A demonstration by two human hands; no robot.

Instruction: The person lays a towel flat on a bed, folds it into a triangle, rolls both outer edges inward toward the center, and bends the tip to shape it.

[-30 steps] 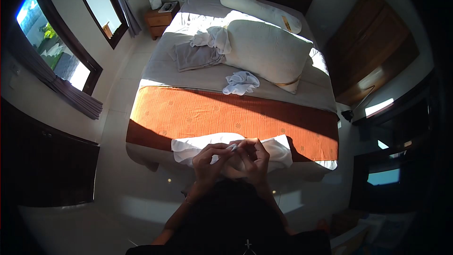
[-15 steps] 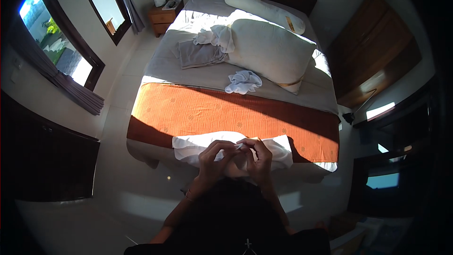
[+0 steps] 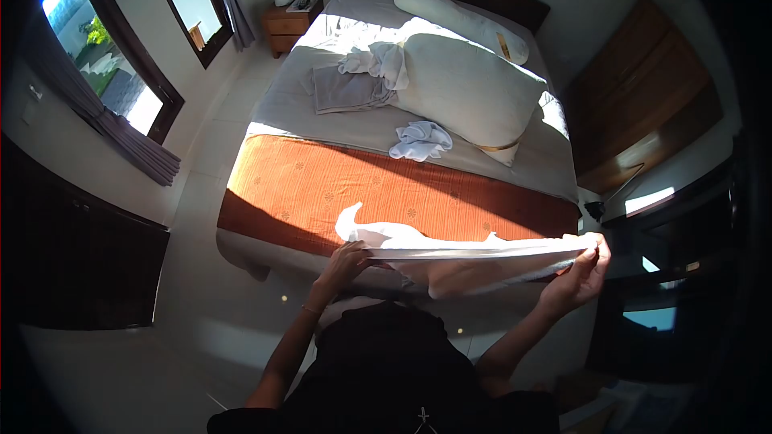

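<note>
A white cloth (image 3: 474,267) is stretched out at the foot of the bed, its upper edge running nearly straight between my two hands. My left hand (image 3: 346,264) is closed on the left part of that edge, over the bed's near side. Out to the right, my right hand (image 3: 589,264) pinches the other end. Part of the cloth rests bunched on the orange bed runner (image 3: 322,185). Beyond the runner lies a crumpled white cloth (image 3: 421,141) on the grey sheet (image 3: 354,130).
A large pale pillow (image 3: 474,88), a bolster (image 3: 450,18) and a folded grey cloth (image 3: 346,90) lie on the bed. A wooden nightstand (image 3: 288,26) stands at the back left. Dark furniture (image 3: 659,297) is at the right.
My hands, close together before, have moved far apart, the right one to the right and the left slightly left. The white cloth is now drawn out between them. The view has shifted slightly.
</note>
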